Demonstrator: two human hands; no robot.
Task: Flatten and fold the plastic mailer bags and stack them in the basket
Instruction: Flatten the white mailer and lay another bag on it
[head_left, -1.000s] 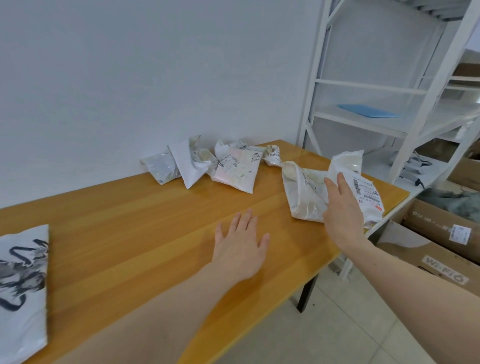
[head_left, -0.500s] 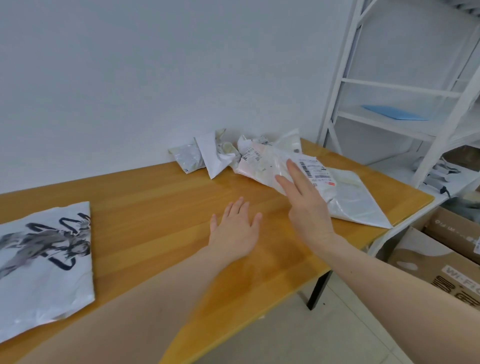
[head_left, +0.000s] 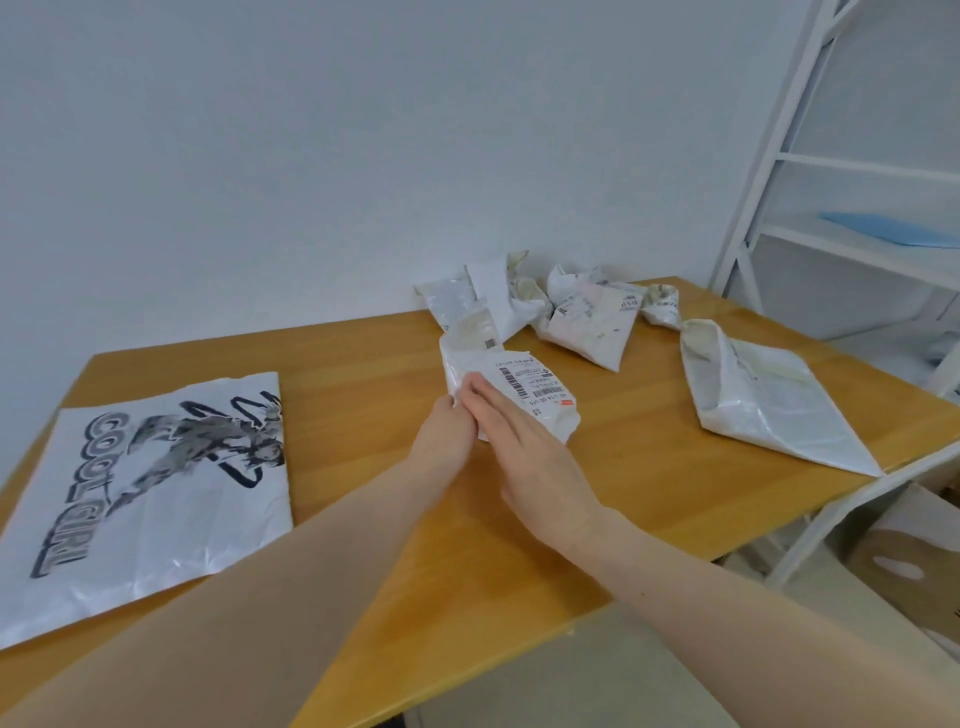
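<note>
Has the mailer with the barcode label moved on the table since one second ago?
Yes. The barcode-label mailer went from the table's right edge leftward to mid-table, under both hands.

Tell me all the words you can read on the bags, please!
"COOL GIRL": on the big flat white bag at the left.
Barcode label on the mailer both hands touch: print too small to read.
Labels on the crumpled bags by the wall: too blurred to read.

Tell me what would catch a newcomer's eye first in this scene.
Mid-table, both hands, left and right, press a crumpled white mailer with a barcode label. At the left edge lies a flat bag printed COOL GIRL. More crumpled mailers are heaped by the wall.
</note>
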